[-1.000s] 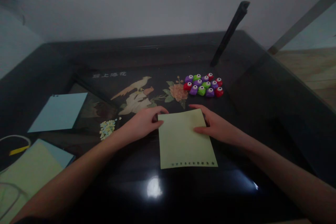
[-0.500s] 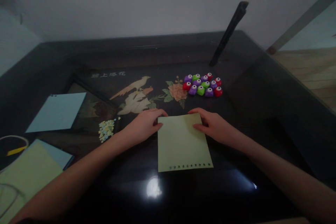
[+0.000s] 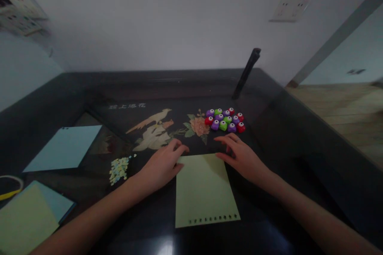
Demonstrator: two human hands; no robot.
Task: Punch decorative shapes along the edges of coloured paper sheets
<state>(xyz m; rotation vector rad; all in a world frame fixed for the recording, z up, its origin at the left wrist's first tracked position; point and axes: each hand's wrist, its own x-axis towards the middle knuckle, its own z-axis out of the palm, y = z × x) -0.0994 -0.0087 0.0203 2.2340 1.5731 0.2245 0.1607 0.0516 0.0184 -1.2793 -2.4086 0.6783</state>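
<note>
The green paper is low in the middle of the frame. The left hand is at its top left corner, the right hand at its top right, both with thumb and fingers apart. It runs long up and down, little holes at the bottom.

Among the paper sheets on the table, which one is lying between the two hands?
The pale green sheet with small dark shapes along its near edge; the other sheets lie farther left, beyond the left hand.
</note>
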